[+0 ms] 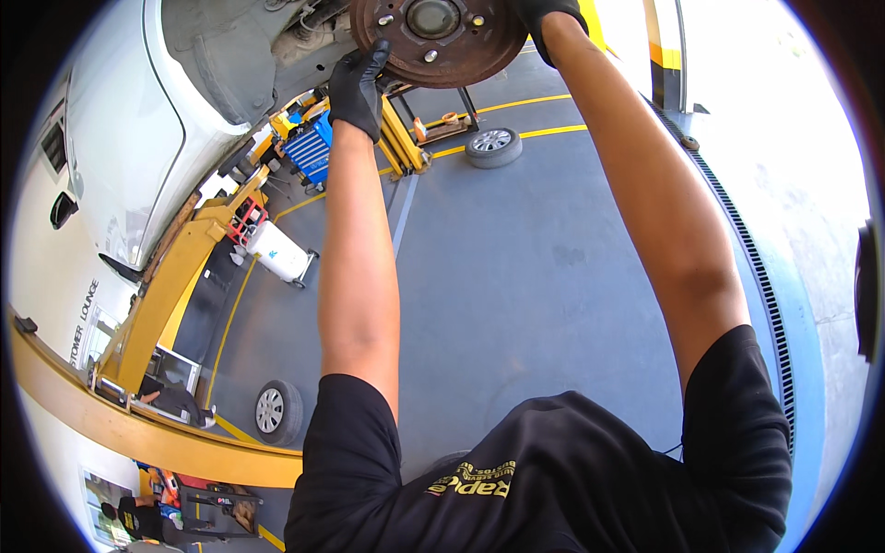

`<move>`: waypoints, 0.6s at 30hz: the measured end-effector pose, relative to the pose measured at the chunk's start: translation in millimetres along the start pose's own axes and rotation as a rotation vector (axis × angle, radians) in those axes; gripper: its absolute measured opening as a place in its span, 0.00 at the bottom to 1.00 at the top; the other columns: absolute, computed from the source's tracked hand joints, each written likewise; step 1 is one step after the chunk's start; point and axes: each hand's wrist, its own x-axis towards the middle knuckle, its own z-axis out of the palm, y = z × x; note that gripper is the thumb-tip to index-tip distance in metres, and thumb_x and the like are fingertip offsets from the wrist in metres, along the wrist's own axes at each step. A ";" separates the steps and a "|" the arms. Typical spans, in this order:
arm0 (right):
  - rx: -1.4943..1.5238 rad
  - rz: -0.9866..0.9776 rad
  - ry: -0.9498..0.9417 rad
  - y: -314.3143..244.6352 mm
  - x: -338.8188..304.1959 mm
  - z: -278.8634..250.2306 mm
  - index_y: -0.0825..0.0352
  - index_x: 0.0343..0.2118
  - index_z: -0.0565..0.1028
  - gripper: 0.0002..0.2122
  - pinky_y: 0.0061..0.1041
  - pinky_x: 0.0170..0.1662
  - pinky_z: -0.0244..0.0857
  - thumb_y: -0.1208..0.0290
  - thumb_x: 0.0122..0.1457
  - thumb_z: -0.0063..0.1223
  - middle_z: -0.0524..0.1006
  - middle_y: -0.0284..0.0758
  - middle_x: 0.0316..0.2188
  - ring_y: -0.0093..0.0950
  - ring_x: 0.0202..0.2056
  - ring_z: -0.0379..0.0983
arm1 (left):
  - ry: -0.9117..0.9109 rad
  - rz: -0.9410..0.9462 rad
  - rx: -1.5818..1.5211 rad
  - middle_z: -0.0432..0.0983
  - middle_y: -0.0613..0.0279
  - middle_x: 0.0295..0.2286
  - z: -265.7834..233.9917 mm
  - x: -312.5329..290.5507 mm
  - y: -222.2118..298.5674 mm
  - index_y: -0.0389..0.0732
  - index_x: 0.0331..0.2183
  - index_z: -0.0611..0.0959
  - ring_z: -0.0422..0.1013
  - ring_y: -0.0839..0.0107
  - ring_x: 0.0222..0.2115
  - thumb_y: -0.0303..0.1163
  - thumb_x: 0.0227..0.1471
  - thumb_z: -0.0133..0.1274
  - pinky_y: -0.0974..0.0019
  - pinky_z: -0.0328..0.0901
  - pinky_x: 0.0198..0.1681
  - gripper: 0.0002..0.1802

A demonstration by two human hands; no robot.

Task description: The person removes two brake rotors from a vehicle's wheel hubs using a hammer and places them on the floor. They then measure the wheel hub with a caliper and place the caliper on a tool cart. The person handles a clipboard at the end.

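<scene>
A rusty brown brake drum (pixel 470 63) with a grey centre cap and several bright studs is at the top of the view, by the wheel arch of a raised white car (pixel 120 138). My left hand (pixel 358 92), in a black glove, grips the drum's lower left rim, thumb over its face and the other fingers largely out of sight. At the right rim is my right hand (pixel 551 20), also gloved in black. It closes around the drum's edge, but the upper frame edge cuts it off. What lies behind the drum is hidden.
A yellow lift arm (pixel 184 267) runs under the car at left. Wheels lie on the grey floor ahead (pixel 493 147) and stand at lower left (pixel 278 412). Beyond are a blue tool cabinet (pixel 309 147) and white tank (pixel 277 252). Another person (pixel 138 518) is at far lower left.
</scene>
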 end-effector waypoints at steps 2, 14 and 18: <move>0.001 0.051 0.050 -2.8 3.0 1.5 0.69 0.51 0.78 0.30 0.37 0.54 0.67 0.44 0.62 0.43 0.79 0.48 0.50 0.44 0.51 0.77 | -0.032 -0.002 -0.066 0.82 0.62 0.40 1.0 0.0 4.1 0.40 0.43 0.82 0.77 0.69 0.41 0.34 0.59 0.61 0.62 0.72 0.44 0.12; -0.064 -0.052 0.224 0.5 -3.9 11.7 0.72 0.45 0.80 0.28 0.39 0.51 0.68 0.48 0.60 0.45 0.81 0.50 0.45 0.46 0.49 0.78 | 0.131 0.005 -0.214 0.79 0.56 0.50 26.8 9.0 2.4 0.42 0.58 0.75 0.77 0.63 0.47 0.48 0.66 0.49 0.59 0.73 0.50 0.27; -0.021 0.031 0.215 1.5 6.7 14.1 0.72 0.47 0.79 0.29 0.38 0.52 0.68 0.47 0.61 0.43 0.80 0.50 0.48 0.46 0.51 0.77 | 0.345 0.091 -0.003 0.80 0.53 0.44 35.5 10.7 -0.7 0.30 0.48 0.80 0.77 0.64 0.39 0.45 0.61 0.56 0.60 0.71 0.44 0.26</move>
